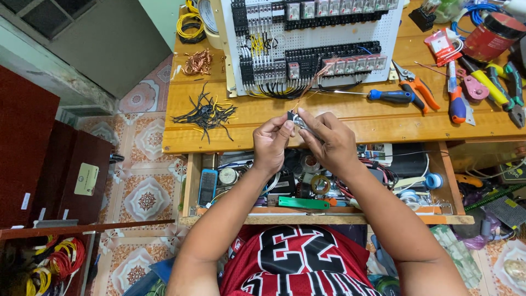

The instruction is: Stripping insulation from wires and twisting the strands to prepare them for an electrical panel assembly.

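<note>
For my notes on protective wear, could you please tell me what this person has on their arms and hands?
Nothing covers them: the left hand and right hand are bare, with no gloves, rings or watch visible. Both forearms are uncovered to the elbows and beyond. The only clothing seen is a sleeveless red jersey with large black-and-white numerals.

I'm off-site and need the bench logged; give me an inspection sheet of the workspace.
Surface: wooden bench, open drawer below.
Job's things: small dark component with thin wires; white perforated panel of relays.
Clutter: black wire offcuts, copper strands, blue-handled screwdriver, orange pliers.
Grippers: left hand and right hand both pinch the component.
Cables: yellow wire coil.
Surroundings: patterned floor tiles.
</note>
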